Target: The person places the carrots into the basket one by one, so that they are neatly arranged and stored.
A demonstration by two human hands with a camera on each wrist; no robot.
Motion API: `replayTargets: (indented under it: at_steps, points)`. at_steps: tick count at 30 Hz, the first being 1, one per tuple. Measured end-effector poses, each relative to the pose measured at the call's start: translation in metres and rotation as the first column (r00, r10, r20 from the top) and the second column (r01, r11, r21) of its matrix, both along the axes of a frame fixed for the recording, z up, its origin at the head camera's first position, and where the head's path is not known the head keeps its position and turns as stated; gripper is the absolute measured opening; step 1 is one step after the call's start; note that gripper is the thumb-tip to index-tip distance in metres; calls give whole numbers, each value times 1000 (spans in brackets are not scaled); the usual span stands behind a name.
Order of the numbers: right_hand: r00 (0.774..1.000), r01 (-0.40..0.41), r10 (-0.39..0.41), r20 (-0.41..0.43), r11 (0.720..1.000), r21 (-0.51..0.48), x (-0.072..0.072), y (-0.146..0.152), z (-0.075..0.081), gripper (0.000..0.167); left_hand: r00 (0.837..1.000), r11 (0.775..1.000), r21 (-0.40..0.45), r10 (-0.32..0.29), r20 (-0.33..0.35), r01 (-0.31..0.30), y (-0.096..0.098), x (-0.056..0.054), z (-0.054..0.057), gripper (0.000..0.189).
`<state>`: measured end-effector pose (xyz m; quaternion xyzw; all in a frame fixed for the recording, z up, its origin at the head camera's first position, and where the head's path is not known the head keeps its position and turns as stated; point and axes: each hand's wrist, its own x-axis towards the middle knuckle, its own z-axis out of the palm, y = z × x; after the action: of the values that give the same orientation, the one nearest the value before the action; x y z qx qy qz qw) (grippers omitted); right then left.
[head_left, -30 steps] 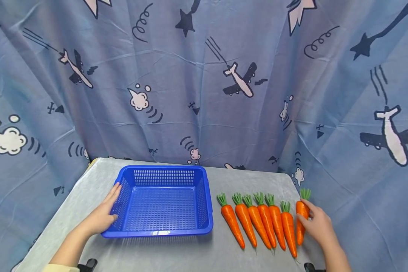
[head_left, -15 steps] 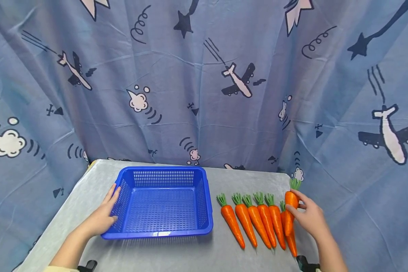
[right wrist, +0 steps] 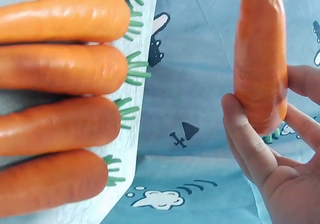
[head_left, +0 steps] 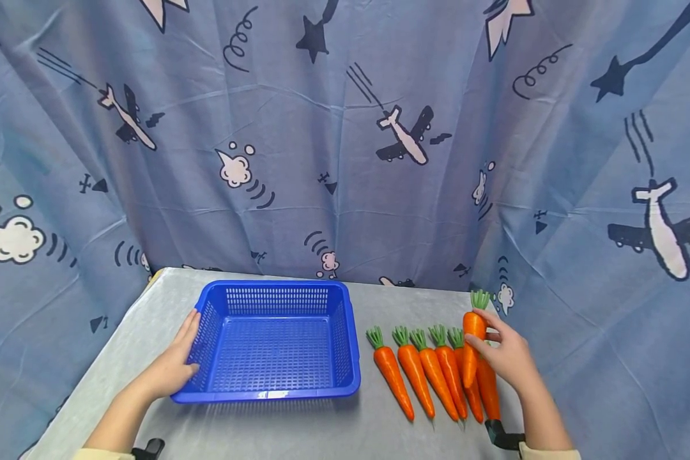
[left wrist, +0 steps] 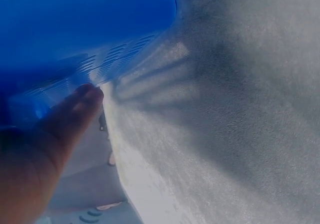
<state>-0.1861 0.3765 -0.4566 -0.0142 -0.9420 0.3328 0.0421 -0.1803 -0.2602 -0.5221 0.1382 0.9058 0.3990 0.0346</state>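
My right hand (head_left: 510, 352) pinches a carrot (head_left: 472, 348) near its leafy end between fingers and thumb. That carrot is raised, green top away from me, and overlaps two carrots of the row below it in the head view. In the right wrist view the held carrot (right wrist: 260, 63) stands upright with its tip at the frame's top. Several more carrots (head_left: 395, 383) lie side by side on the table. At the left, my left hand (head_left: 171, 365) rests with straight fingers along the left side of a blue plastic basket (head_left: 276, 351), which holds nothing. The left wrist view shows a digit touching the basket's slotted wall (left wrist: 107, 58).
A pale grey cloth covers the table (head_left: 299, 434). Behind and around it hangs a blue curtain (head_left: 299, 160) printed with planes and stars, close to the table's far and right edges. The basket stands left of the carrots.
My right hand has lifted the rightmost carrot and carried it left and up, over the neighbouring carrots. The left hand and the basket have stayed in place.
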Motion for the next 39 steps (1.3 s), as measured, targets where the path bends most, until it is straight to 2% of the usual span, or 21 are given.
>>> replayTargets:
  at_steps: [7,15,26,32,39]
  points:
    - [1000,-18,18,3,1000,-23,-6,-12,1,69,1000,1000,23,-7,16,7,-1,-1,-2,104]
    - [997,-59,58,-47,998,-27,-12,-28,2,67,1000,998,51,-25,-4,25,-4,-3,-6,104]
    - [997,-80,76,-31,989,-121,-19,-47,1,65,999,998,52,-30,-30,31,-2,-2,-5,102]
    - [997,-79,77,-18,979,-191,-24,-57,-4,65,1000,998,54,-27,-14,27,-1,-2,-2,101]
    - [994,-110,112,-6,960,-256,-30,-73,-5,64,1000,998,60,-19,-11,20,-1,-1,-2,101]
